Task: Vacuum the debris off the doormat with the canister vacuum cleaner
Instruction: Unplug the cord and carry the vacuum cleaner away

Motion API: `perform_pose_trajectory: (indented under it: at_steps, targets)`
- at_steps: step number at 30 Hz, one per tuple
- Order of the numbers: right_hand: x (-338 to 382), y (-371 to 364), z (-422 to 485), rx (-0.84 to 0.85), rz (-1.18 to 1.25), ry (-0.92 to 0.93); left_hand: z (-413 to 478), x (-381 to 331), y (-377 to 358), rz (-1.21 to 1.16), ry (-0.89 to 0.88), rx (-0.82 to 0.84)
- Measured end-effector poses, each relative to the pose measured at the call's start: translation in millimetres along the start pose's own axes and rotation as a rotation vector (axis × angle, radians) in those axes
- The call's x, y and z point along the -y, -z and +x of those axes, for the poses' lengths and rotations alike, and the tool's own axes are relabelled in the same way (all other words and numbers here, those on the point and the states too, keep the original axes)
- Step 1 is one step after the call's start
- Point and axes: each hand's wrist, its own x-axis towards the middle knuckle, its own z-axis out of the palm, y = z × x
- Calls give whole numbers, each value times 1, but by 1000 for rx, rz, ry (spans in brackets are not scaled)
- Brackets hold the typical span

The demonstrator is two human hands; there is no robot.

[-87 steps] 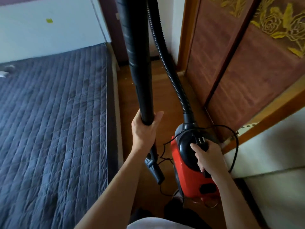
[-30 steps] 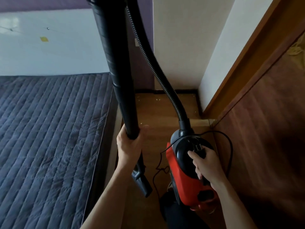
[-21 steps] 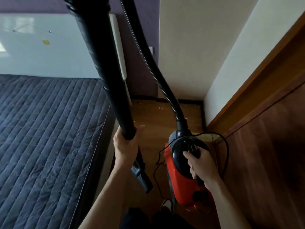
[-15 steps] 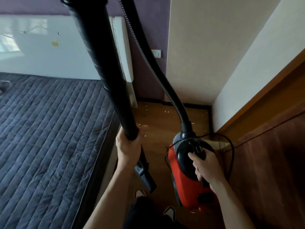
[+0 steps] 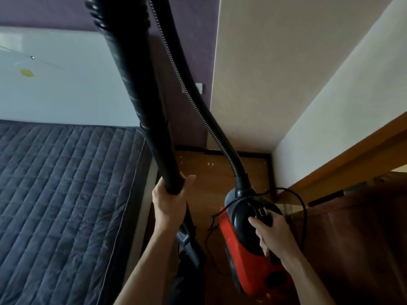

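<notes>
The bed (image 5: pixel 66 205) fills the left side, and its headboard (image 5: pixel 66 89) stands behind it, against the far wall. To the right of the bed runs a narrow strip of floor (image 5: pixel 222 179) which ends at that wall; small crumbs (image 5: pixel 209 164) lie on it near the far end. A door frame (image 5: pixel 343 159) borders the strip on the right. The canister vacuum (image 5: pixel 244 267) is over the strip, near its right side, and the right grip (image 5: pixel 275 236) holds it at the top. Whether it touches the floor cannot be told. The hose (image 5: pixel 196 105) goes up from its far end. Left of the hose, between bed and canister, the left grip (image 5: pixel 169 205) holds the tube (image 5: pixel 138 95), which rises a little tilted. The nozzle (image 5: pixel 189 243) is below this grip. The cord (image 5: pixel 305 219) loops just right of the canister.
</notes>
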Motion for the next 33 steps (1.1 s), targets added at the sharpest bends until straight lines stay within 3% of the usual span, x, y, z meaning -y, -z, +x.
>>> perform_pose_trajectory:
  at_steps: [12,27,33]
  targets:
    - [75,-28,84,-23,38,-29,146,3,-28,3,-18,122]
    - [107,18,152,21,55,-5,201,2,-76,22,-105,442]
    - [110,50,192,79,23,7,229,18,-99,143,-178,549]
